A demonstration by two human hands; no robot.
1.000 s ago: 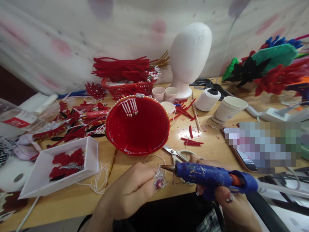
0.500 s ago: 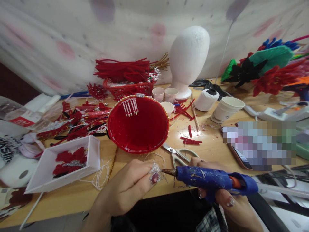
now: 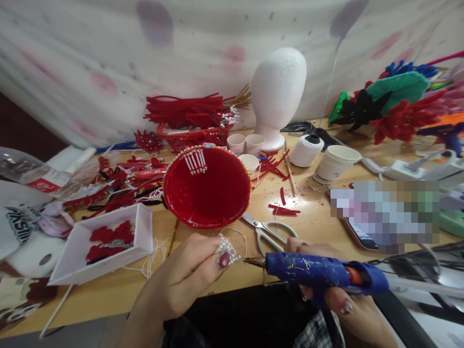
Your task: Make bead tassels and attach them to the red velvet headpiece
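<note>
My left hand [image 3: 192,278] pinches a small white beaded ornament [image 3: 229,247] between thumb and fingers. My right hand [image 3: 335,295] is wrapped round a blue glue gun [image 3: 308,270], its nozzle pointing left, close to the ornament's right edge. Whether the tip touches the beads I cannot tell. Behind my hands a red bowl-shaped piece [image 3: 210,193] with a gold beaded rim lies with its hollow side facing me; short white bead strands hang inside its upper left. Scissors [image 3: 270,232] with pale handles lie just beyond the glue gun.
A white tray [image 3: 143,232] with red pieces sits at left. Further back stand a red basket [image 3: 195,137], paper cups [image 3: 236,143], a white foam head [image 3: 279,92] and a thread spool [image 3: 306,151]. A phone [image 3: 362,227] lies at right, below colourful flowers [image 3: 398,106].
My left hand and the beaded ornament have shifted slightly left, widening the gap to the nozzle. More of the ornament's beads show. The camera view has moved a little.
</note>
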